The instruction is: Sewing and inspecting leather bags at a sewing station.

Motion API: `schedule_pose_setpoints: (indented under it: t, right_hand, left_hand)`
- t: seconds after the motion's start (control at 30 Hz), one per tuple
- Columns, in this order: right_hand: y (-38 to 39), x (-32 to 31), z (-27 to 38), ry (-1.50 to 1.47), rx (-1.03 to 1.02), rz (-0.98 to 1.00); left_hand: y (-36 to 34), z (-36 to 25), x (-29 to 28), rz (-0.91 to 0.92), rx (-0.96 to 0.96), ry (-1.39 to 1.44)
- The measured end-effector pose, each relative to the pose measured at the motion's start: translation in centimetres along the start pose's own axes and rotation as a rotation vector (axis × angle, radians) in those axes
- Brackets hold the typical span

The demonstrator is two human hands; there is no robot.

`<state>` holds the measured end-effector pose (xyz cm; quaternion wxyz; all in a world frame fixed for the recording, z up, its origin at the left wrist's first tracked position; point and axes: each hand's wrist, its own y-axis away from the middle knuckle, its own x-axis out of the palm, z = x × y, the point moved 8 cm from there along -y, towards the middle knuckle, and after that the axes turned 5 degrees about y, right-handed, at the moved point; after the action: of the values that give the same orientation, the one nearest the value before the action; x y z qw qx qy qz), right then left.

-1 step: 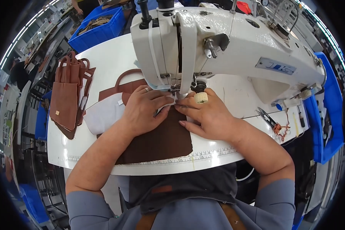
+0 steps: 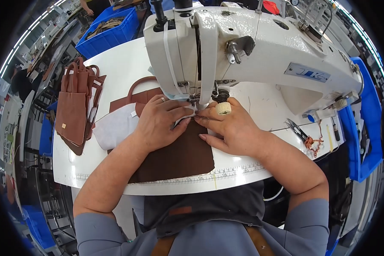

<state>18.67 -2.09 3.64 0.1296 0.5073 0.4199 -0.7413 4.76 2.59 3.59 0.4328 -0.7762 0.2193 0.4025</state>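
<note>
Both hands meet under the needle area of a white sewing machine (image 2: 239, 36). The fingertips of my left hand (image 2: 160, 119) are closed on a white lining piece (image 2: 115, 128) beside the presser foot. From the other side, my right hand (image 2: 230, 126) pinches the edge of the same lining, its thumb lying over dark brown fabric (image 2: 175, 160). This fabric spreads flat toward the table's front edge. Beyond my left hand shows a reddish-brown bag panel (image 2: 121, 103) with a looped handle (image 2: 138, 83). My fingers partly hide the spot at the needle.
Stacked brown bag pieces with handles (image 2: 72, 109) lie at the left of the white table (image 2: 230, 168). Thread snips (image 2: 296, 129) and tangled orange thread (image 2: 315, 145) lie at the right. Blue bins stand at the back left (image 2: 104, 34) and far right (image 2: 358, 166). A ruler strip (image 2: 187, 179) follows the front edge.
</note>
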Motion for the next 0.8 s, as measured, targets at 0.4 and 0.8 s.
schedule_pose_setpoints:
  t: [0.4,0.8]
  right_hand:
    - [-0.13,0.22,0.16,0.008,0.02,0.028]
    - [-0.4,-0.03,0.29,-0.004,0.014,0.029]
  left_hand:
    - [0.44,-0.18,-0.08,-0.013,-0.002,0.022]
    - [0.22,0.32,-0.2,0.008,0.017,0.061]
